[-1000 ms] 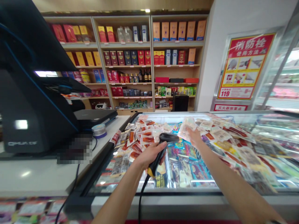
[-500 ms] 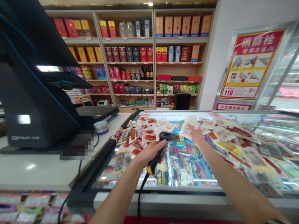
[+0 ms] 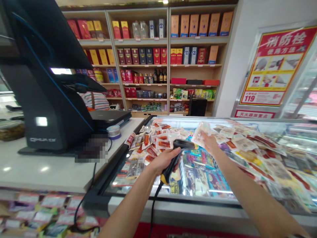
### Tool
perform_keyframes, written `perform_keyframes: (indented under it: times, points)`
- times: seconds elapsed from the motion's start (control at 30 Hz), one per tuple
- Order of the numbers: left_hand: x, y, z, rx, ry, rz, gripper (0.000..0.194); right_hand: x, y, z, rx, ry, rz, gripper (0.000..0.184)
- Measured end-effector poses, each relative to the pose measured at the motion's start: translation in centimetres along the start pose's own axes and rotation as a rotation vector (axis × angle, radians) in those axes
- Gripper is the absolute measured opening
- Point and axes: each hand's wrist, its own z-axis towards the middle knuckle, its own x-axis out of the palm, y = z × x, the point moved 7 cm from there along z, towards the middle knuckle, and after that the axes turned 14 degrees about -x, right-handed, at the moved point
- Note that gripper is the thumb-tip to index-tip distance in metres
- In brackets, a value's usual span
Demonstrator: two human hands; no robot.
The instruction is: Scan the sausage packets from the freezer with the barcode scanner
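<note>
My left hand [image 3: 164, 162] is wrapped round the handle of a corded black barcode scanner [image 3: 183, 144], whose head points right. In my right hand [image 3: 210, 142] is a clear-and-white plastic food packet [image 3: 200, 132], pinched between the fingers just right of the scanner's head. What is inside this packet is too blurred to tell. Left of the scanner, a pile of vacuum-packed sausages [image 3: 163, 144] lies on the freezer's glass top. More sealed food packets [image 3: 244, 142] are spread to the right of my right hand. Colourful bags show through the glass below my hands.
On the left, a black checkout terminal [image 3: 54, 125] stands on a white counter [image 3: 61, 175], with a round tape-like container [image 3: 114, 131] near its edge. The scanner's cable [image 3: 153, 211] hangs over the freezer's front edge. Shelves of boxes [image 3: 138, 59] line the back; a person in a striped top [image 3: 95, 100] is behind the terminal.
The whole view has shifted slightly, so things appear farther right. Both hands keep their grip on the scanner and the packet, and their places over the freezer are nearly the same.
</note>
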Motion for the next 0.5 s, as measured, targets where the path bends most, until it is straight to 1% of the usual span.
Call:
perform_keyframes:
  times: [0.1,0.23,0.37,0.5]
  points:
    - [-0.6,0.0,0.0,0.01,-0.027,-0.042,0.037,0.5,0.1,-0.5,0.016,0.018,0.021,0.026]
    - [-1.3,0.0,-0.5,-0.025,-0.076,-0.029,0.035,0.7,-0.1,-0.5,0.015,0.01,0.058,0.025]
    - [-1.5,0.1,-0.8,-0.051,-0.088,0.014,0.038,0.9,-0.6,-0.4,0.033,0.031,0.074,0.028]
    - [-1.7,0.0,-0.8,-0.017,-0.085,-0.012,0.038,1.1,-0.6,-0.2,0.007,0.069,0.063,0.03]
